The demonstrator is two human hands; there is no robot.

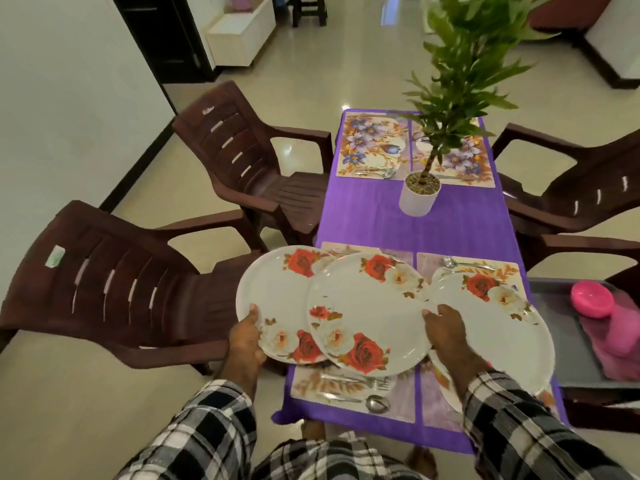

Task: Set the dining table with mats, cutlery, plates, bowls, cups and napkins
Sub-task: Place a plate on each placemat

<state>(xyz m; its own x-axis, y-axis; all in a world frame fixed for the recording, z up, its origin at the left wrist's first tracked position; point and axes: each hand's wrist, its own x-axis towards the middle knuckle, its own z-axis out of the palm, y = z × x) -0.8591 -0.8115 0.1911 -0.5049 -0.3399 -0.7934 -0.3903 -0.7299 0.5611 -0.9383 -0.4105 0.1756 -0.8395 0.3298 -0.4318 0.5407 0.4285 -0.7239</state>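
Currently three rose-patterned plates are held above the near end of the dining table (408,220), none plainly set down. The left hand (247,336) grips the near rim of the left plate (277,299), thumb on top. The right hand (446,327) has its thumb on the right rim of the middle plate (369,311), which overlaps the left one; how it holds the right plate (495,327) beneath it cannot be told.

Both near mats lie directly under the plates: the near-left mat (353,393), with fork and spoon (375,403) on it, below the left hand; the near-right mat (433,407) below the right wrist. Two far mats (372,147), beyond the potted plant (419,197), are well apart from both hands. In my judgement, the near places come first.
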